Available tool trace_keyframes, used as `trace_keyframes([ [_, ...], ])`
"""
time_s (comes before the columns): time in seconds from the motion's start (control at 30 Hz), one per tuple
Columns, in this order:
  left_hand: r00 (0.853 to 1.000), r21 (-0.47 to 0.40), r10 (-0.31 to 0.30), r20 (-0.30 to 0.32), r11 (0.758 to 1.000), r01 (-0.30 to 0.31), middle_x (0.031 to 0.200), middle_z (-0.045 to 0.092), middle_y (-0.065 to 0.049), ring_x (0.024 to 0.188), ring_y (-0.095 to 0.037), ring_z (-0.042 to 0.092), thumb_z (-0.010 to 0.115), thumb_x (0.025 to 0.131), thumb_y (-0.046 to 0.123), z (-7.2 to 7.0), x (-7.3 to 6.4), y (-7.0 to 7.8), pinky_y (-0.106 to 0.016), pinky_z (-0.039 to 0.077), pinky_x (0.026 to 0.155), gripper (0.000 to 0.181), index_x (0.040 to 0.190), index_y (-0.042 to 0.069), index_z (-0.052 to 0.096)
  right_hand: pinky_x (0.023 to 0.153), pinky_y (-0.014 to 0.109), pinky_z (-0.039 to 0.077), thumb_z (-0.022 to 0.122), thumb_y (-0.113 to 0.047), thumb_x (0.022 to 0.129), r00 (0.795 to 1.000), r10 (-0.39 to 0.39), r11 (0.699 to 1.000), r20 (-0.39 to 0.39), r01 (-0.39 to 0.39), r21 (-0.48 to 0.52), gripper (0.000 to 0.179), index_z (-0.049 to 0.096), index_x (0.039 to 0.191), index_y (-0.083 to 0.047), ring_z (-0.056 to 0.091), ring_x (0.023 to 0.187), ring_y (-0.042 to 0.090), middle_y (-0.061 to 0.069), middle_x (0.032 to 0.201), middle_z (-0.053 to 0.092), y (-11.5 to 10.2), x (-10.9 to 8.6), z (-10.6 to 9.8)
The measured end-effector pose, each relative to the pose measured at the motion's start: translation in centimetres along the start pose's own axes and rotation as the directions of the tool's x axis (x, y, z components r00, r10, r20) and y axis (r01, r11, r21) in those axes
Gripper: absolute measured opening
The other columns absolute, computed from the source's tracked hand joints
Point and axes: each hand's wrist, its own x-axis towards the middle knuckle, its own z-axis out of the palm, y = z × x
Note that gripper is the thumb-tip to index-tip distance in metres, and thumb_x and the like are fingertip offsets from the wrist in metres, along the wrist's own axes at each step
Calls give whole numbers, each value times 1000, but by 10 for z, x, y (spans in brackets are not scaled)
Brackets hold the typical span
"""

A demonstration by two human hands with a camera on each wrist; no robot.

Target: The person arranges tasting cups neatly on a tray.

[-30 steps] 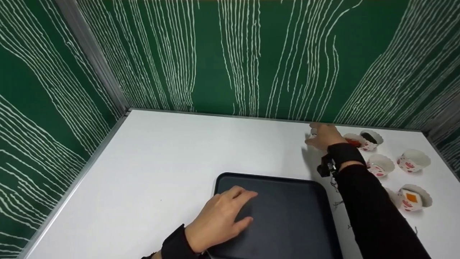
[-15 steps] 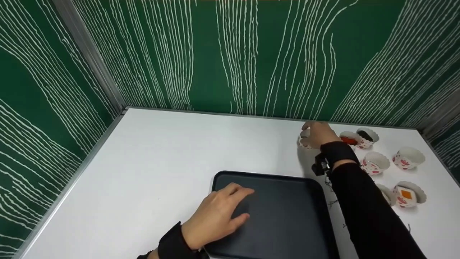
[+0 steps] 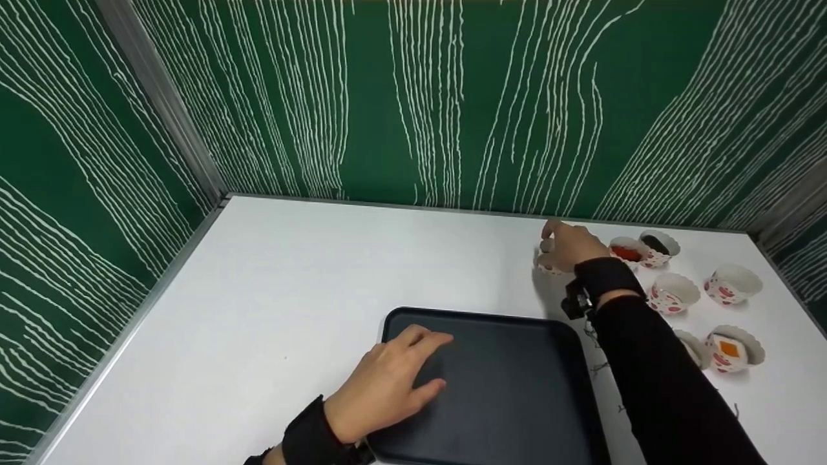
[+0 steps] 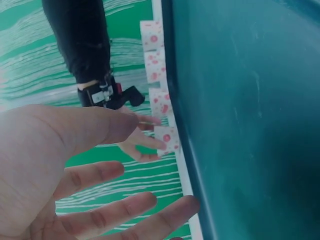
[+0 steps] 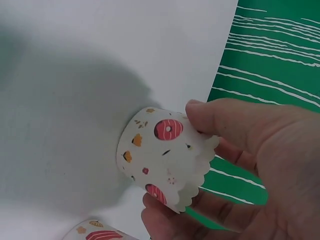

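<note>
My right hand (image 3: 572, 247) is at the back of the white table, gripping a paper baking cup (image 5: 160, 155) printed with pink doughnuts. In the right wrist view its thumb (image 5: 215, 116) lies on one side near the scalloped rim, with fingers curled on the other side. The cup stands on the tabletop, and the hand hides most of it from the head view. Over the left part of a dark tray (image 3: 504, 394) hovers my left hand (image 3: 387, 384), fingers loosely spread, holding nothing. The left wrist view shows that tray's surface (image 4: 240, 100) beside the hand.
More printed cups stand on the right: one with red contents (image 3: 625, 252), one with dark contents (image 3: 658, 245), two pale inside (image 3: 672, 294), and one with a white-and-orange piece (image 3: 730, 349). Another is partly behind my right sleeve (image 3: 672, 374). Green, white-streaked panels (image 3: 413, 103) border the table.
My right hand has shifted slightly left along the back of the table, and more of the gripped cup shows. The left hand has barely moved over the tray.
</note>
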Motion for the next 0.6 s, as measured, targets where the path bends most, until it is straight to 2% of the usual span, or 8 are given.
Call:
trace_keyframes([
  [0.27, 1000, -13, -28, -9, 1000, 28, 138, 66, -6, 111, -17, 72, 79, 99, 25, -6, 1, 0, -40, 59, 85, 57, 152, 17, 59, 65, 39, 50, 71, -20, 101, 1000, -13, 1000, -10, 13, -2, 46, 53, 133, 7, 65, 82, 34, 34, 106, 70, -3, -6, -1],
  [0.43, 999, -28, -39, -19, 999, 38, 138, 66, -5, 117, -19, 71, 79, 99, 24, -9, 2, -1, -45, 59, 88, 57, 152, 18, 58, 77, 49, 55, 69, -20, 102, 998, -61, 998, -31, 60, -17, 47, 55, 135, 9, 69, 93, 42, 36, 116, 70, -5, -13, -3],
  [0.6, 999, -41, -43, -26, 998, 42, 136, 66, -8, 117, -21, 71, 79, 99, 23, -9, 0, -4, -46, 59, 88, 59, 153, 17, 57, 84, 56, 56, 69, -20, 101, 992, -113, 993, -56, 111, -32, 44, 56, 133, 8, 70, 95, 44, 33, 112, 71, -9, -18, -5],
])
